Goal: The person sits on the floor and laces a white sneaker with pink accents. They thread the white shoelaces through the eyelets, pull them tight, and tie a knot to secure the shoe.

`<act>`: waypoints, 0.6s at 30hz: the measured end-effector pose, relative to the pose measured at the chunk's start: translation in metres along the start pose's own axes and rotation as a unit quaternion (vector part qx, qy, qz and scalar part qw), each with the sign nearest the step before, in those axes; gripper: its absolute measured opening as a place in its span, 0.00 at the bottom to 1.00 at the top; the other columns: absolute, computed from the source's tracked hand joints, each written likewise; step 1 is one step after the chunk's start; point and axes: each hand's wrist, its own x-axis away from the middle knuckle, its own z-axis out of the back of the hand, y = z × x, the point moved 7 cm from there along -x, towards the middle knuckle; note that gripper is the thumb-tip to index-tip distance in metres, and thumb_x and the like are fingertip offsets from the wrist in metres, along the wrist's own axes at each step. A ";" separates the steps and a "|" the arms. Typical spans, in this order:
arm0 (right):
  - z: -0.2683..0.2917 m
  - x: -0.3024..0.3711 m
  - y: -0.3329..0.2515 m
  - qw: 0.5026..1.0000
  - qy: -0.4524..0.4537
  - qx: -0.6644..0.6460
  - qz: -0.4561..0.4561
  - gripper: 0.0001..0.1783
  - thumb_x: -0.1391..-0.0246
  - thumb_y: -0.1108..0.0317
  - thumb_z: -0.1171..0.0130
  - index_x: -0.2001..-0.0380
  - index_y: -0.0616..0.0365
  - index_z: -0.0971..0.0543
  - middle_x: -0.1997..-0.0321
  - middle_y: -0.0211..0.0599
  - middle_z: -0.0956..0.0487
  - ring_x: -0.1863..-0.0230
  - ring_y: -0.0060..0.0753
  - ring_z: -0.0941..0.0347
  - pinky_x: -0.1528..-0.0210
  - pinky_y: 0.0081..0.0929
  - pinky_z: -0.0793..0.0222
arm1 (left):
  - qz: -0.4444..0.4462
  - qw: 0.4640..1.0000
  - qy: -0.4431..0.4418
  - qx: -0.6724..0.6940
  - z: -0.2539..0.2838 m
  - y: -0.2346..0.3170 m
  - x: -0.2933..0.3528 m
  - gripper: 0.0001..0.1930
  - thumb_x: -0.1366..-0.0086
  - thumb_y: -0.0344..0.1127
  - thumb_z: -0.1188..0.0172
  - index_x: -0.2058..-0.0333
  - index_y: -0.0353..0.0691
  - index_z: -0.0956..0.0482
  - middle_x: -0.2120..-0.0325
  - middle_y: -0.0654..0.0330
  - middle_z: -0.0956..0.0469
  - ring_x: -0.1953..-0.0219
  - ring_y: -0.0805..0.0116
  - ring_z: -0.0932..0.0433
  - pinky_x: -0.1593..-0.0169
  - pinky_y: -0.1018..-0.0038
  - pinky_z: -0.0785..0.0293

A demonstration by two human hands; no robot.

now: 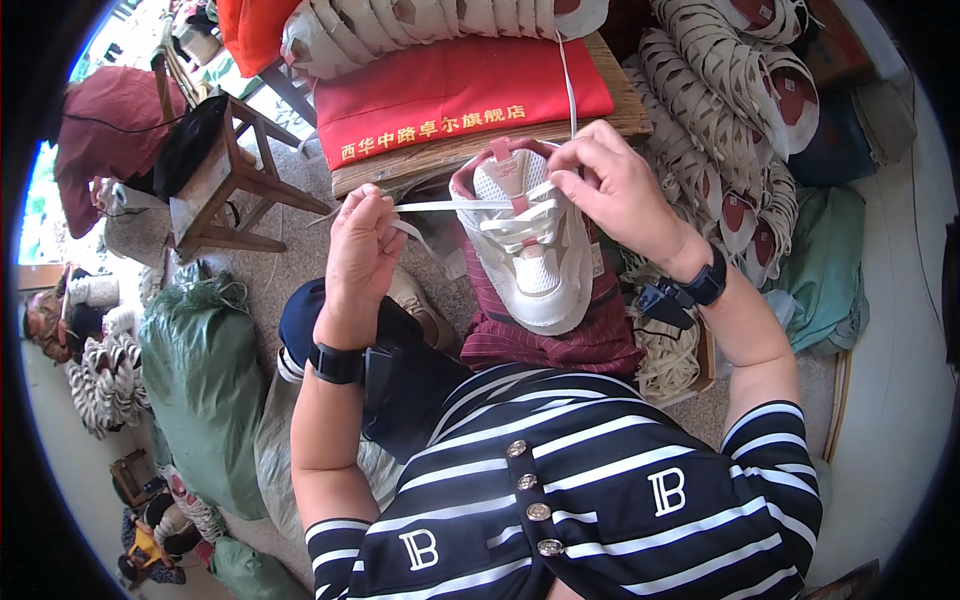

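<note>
A white and beige sneaker with a pink lining rests on a dark red striped cloth over my lap, its toe toward me. White lacing crosses its lower eyelets. My left hand is closed on one end of the white shoelace, which runs taut leftward from the shoe, while a loose tail hangs below the fingers. At the shoe's upper right, my right hand pinches the lace by the collar. Another stretch of lace rises from behind that hand toward the bench.
Ahead stands a wooden bench with a red cloth and a row of nested shoe uppers. More uppers are stacked at the right. A box of pale laces sits by my right side. Green sacks and a wooden stool stand left.
</note>
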 end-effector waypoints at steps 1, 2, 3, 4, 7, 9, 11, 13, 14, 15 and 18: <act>-0.002 -0.001 -0.004 0.999 -0.005 0.037 0.028 0.07 0.43 0.70 0.37 0.63 0.60 0.22 0.62 0.34 0.31 0.64 0.31 0.27 0.60 0.29 0.30 | 0.002 1.000 0.008 0.003 -0.001 -0.003 0.000 0.04 0.31 0.31 0.44 0.66 0.50 0.28 0.81 0.78 0.40 0.82 0.86 0.46 0.76 0.83 0.48; -0.004 -0.003 -0.009 0.996 -0.011 0.073 0.055 0.08 0.43 0.70 0.37 0.62 0.59 0.22 0.61 0.35 0.31 0.63 0.34 0.26 0.60 0.32 0.29 | -0.016 1.000 -0.012 -0.012 0.002 -0.003 0.000 0.02 0.30 0.32 0.43 0.62 0.48 0.27 0.78 0.76 0.35 0.81 0.86 0.44 0.75 0.82 0.46; -0.007 -0.003 -0.014 0.990 -0.017 0.109 0.083 0.08 0.44 0.70 0.37 0.62 0.59 0.23 0.61 0.36 0.31 0.62 0.37 0.25 0.60 0.34 0.29 | -0.016 0.999 -0.023 -0.019 0.001 -0.004 0.003 0.02 0.30 0.32 0.43 0.61 0.47 0.27 0.78 0.76 0.35 0.80 0.86 0.44 0.75 0.82 0.46; -0.010 -0.005 -0.017 0.988 -0.036 0.122 0.083 0.09 0.46 0.68 0.39 0.65 0.59 0.24 0.60 0.41 0.30 0.61 0.47 0.25 0.57 0.42 0.27 | -0.016 0.999 -0.033 -0.025 -0.002 -0.005 0.008 0.02 0.30 0.32 0.43 0.61 0.47 0.27 0.78 0.76 0.35 0.80 0.86 0.44 0.75 0.82 0.46; -0.018 -0.007 -0.019 0.981 -0.086 0.128 0.121 0.09 0.46 0.71 0.38 0.63 0.59 0.26 0.61 0.40 0.31 0.62 0.45 0.26 0.60 0.40 0.29 | -0.004 0.998 -0.052 -0.025 -0.009 -0.005 0.019 0.03 0.31 0.29 0.44 0.60 0.45 0.27 0.78 0.75 0.36 0.81 0.86 0.45 0.75 0.82 0.47; -0.019 -0.007 -0.022 0.982 -0.081 0.116 0.127 0.08 0.45 0.72 0.39 0.64 0.59 0.27 0.63 0.42 0.30 0.63 0.48 0.25 0.62 0.41 0.29 | 0.016 0.997 -0.079 0.000 -0.005 -0.006 0.022 0.04 0.31 0.28 0.44 0.60 0.46 0.27 0.78 0.75 0.36 0.81 0.86 0.45 0.76 0.82 0.47; -0.016 -0.006 -0.024 0.981 -0.069 0.122 0.133 0.07 0.45 0.73 0.40 0.64 0.59 0.28 0.64 0.43 0.30 0.64 0.51 0.25 0.64 0.42 0.29 | 0.036 0.997 -0.063 0.020 0.006 -0.004 0.022 0.06 0.32 0.25 0.46 0.61 0.46 0.27 0.79 0.75 0.37 0.82 0.85 0.47 0.76 0.82 0.48; -0.001 -0.001 -0.024 0.978 -0.047 0.149 0.136 0.07 0.45 0.74 0.41 0.64 0.59 0.28 0.65 0.44 0.29 0.66 0.53 0.25 0.66 0.43 0.30 | 0.021 0.999 -0.033 0.020 0.012 0.002 0.022 0.06 0.33 0.24 0.47 0.61 0.45 0.27 0.79 0.76 0.38 0.83 0.85 0.47 0.76 0.82 0.47; 0.006 0.001 -0.023 0.977 -0.034 0.156 0.139 0.08 0.45 0.75 0.40 0.63 0.60 0.28 0.64 0.44 0.29 0.67 0.54 0.26 0.67 0.43 0.30 | 0.003 0.999 -0.028 0.016 0.014 0.006 0.023 0.07 0.33 0.24 0.46 0.61 0.45 0.27 0.79 0.76 0.37 0.83 0.85 0.46 0.76 0.83 0.46; 0.006 0.005 -0.019 0.976 -0.035 0.169 0.135 0.08 0.45 0.75 0.40 0.63 0.60 0.28 0.64 0.44 0.29 0.67 0.53 0.25 0.67 0.43 0.30 | -0.007 0.999 -0.035 -0.002 0.012 0.008 0.024 0.07 0.33 0.24 0.47 0.60 0.45 0.27 0.78 0.76 0.36 0.82 0.86 0.45 0.76 0.84 0.45; 0.002 0.015 -0.006 0.967 -0.026 0.212 0.138 0.09 0.46 0.75 0.40 0.62 0.60 0.28 0.65 0.42 0.28 0.68 0.50 0.25 0.67 0.42 0.30 | -0.007 0.995 -0.053 -0.086 0.001 0.006 0.030 0.05 0.31 0.28 0.46 0.59 0.44 0.25 0.76 0.76 0.33 0.80 0.87 0.41 0.75 0.85 0.43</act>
